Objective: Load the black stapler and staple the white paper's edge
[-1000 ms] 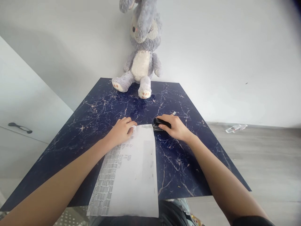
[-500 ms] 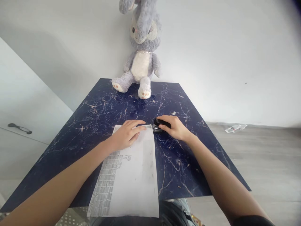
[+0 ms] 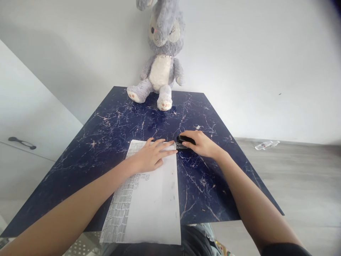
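Observation:
A sheet of printed paper (image 3: pixel 154 209) lies on the dark blue marbled table, its near end reaching past the front edge; whether more sheets lie under it I cannot tell. My left hand (image 3: pixel 153 156) rests flat across the upper part of the paper, fingers spread, with two fingertips at the top right corner. Just right of that corner, a black stapler (image 3: pixel 186 139) lies on the tabletop with its front end at the paper's edge. Around its top and side, my right hand (image 3: pixel 199 143) is closed, thumb on the near side.
A grey plush rabbit (image 3: pixel 161 71) sits at the table's (image 3: pixel 106 117) far edge against the wall. A small white scrap (image 3: pixel 198 127) lies beyond the stapler. On the floor to the right is a clear plastic bottle (image 3: pixel 267 145). A white cabinet (image 3: pixel 32 106) stands left.
My left hand has slid right across the paper, its fingers spreading and reaching the top right corner beside the stapler. My right hand keeps its hold on the stapler. The view has shifted slightly.

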The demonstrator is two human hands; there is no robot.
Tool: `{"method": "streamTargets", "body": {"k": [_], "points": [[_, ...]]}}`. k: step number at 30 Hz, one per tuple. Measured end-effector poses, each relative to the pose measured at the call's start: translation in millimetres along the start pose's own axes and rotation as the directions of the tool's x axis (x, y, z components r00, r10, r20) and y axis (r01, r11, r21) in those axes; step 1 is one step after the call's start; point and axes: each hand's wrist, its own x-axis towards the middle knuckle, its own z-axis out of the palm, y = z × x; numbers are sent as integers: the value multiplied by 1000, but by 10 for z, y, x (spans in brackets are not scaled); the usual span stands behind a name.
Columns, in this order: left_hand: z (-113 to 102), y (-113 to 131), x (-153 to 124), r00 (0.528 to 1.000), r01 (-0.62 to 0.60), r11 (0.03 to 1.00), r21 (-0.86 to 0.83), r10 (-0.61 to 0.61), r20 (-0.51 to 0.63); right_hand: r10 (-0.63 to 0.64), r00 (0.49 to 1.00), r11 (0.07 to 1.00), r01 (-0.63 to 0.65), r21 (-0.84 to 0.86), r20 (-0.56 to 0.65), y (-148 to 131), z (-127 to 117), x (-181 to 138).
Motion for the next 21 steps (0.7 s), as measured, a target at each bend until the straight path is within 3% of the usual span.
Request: {"method": "streamTargets", "body": {"k": [12,21], "points": [[-4,28,46,1000,6,1000,4,-6,23,-45,997,999,46,-18,70,1,-20,-16],[24,92,69,999,31,999,20,-31,12,18,999,1000,-19,22,49,-143,97,27]]}}
